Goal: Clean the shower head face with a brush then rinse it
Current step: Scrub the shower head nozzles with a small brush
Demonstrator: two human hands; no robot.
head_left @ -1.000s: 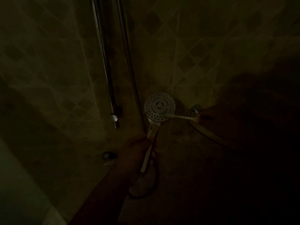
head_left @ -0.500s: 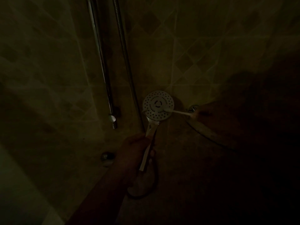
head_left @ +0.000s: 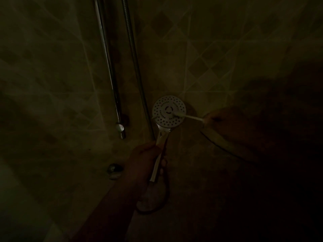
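The scene is very dark. A round white shower head (head_left: 166, 112) with several small holes faces me at the centre of the view. My left hand (head_left: 145, 159) grips its white handle from below. A thin white brush (head_left: 188, 117) lies across the right part of the face, its head touching just right of the centre. My right hand (head_left: 220, 119) comes in from the right and pinches the brush's end; most of that hand is lost in shadow.
A chrome slide rail (head_left: 111, 81) and a metal hose (head_left: 136, 70) run down the tiled wall left of the shower head. A round metal drain or fitting (head_left: 114, 169) sits low left of my left hand. The right side is deep shadow.
The brush head has moved from the lower right rim of the face up toward its centre. The shower head stays in my left hand's grip, shifted slightly in view.
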